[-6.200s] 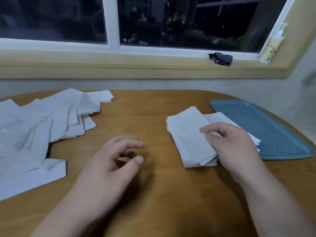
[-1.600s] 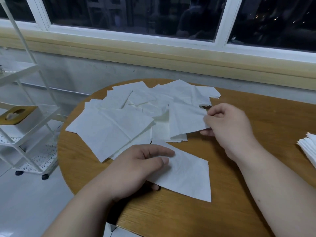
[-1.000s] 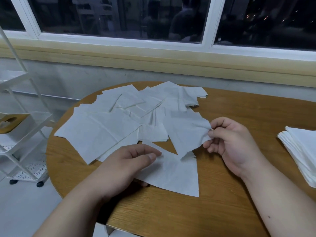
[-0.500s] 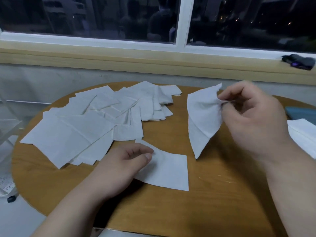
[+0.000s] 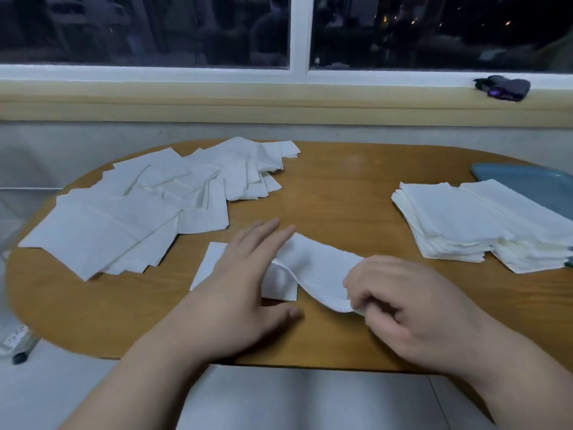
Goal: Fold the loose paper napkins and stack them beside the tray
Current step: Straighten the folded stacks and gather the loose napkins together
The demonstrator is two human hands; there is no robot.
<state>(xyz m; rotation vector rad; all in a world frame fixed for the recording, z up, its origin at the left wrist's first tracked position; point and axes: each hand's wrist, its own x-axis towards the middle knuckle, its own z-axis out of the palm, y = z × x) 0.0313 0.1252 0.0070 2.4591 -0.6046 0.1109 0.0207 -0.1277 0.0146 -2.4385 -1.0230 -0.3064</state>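
A spread of loose white paper napkins (image 5: 148, 206) covers the left part of the round wooden table (image 5: 335, 193). At the right, a stack of folded napkins (image 5: 465, 221) lies beside the blue tray (image 5: 536, 184). Near the front edge, my right hand (image 5: 412, 305) pinches the corner of a curled napkin (image 5: 316, 265). My left hand (image 5: 248, 283) lies flat with straight fingers on another napkin (image 5: 210, 259), its fingertips touching the curled one.
A window sill (image 5: 279, 97) runs behind the table, with a dark small object (image 5: 502, 88) on it at the right. Grey floor shows below the table's front edge, and part of a rack (image 5: 15, 339) at the far left.
My right hand has brought the napkin down from the air to the table in front of me. My left hand has opened flat and slid right onto the napkins. The view turned right.
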